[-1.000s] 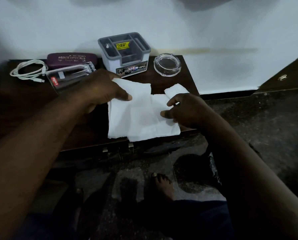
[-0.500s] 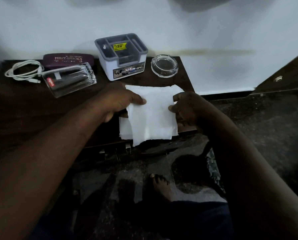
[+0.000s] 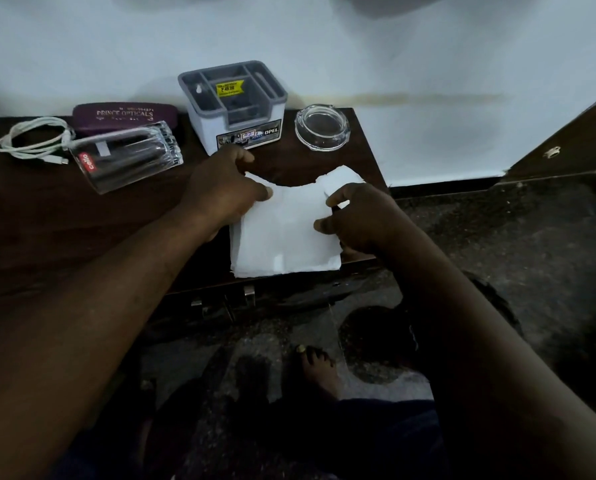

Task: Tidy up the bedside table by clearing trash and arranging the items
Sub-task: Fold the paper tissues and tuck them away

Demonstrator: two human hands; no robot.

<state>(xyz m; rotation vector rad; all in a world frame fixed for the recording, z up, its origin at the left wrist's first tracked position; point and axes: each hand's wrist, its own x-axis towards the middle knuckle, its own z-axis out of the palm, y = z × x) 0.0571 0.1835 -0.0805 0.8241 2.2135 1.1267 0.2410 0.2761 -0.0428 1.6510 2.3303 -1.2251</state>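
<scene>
The tissue was spread wide a second ago; now it is folded into a narrower stack at the front right of the bench. The left hand pinches its far left corner and the right hand pinches its right edge with curled fingers, so the far edge sags between them. I judge the folding is almost finished. The near edge of the tissue lies along the front edge of the bench. The box and ashtray are close behind, and free room is to the left.
</scene>
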